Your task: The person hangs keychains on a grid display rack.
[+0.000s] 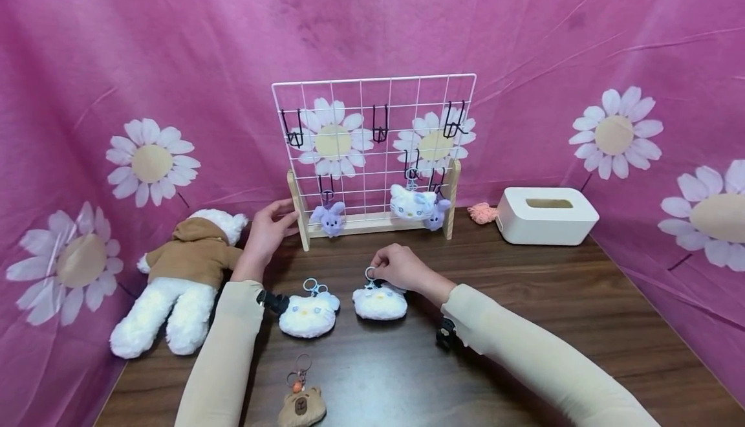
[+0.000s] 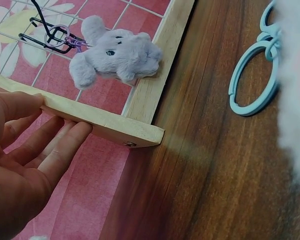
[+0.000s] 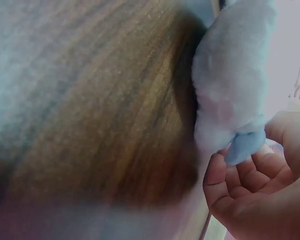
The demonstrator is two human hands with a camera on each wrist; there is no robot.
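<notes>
My right hand (image 1: 401, 266) pinches the ring end of a white cat-face plush keychain (image 1: 379, 304); its furry side (image 3: 232, 85) and blue bow show in the right wrist view. Whether it touches the table cannot be told. With fairly straight fingers, my left hand (image 1: 270, 233) touches the left wooden post (image 2: 107, 120) of a white wire grid rack (image 1: 375, 79). A second white cat-face plush keychain (image 1: 308, 317) lies near my left wrist. On the rack's black hooks hang a purple plush keychain (image 1: 329, 219), another purple one (image 1: 436, 215) and a white cat-face one (image 1: 410, 203).
A brown bear-face keychain (image 1: 302, 407) lies at the table's front. On the left lies a white plush toy in a brown hoodie (image 1: 192, 252). A white tissue box (image 1: 547, 217) and a pink fuzzy item (image 1: 482, 213) stand at right. Bare hooks (image 1: 380, 131) line the upper grid.
</notes>
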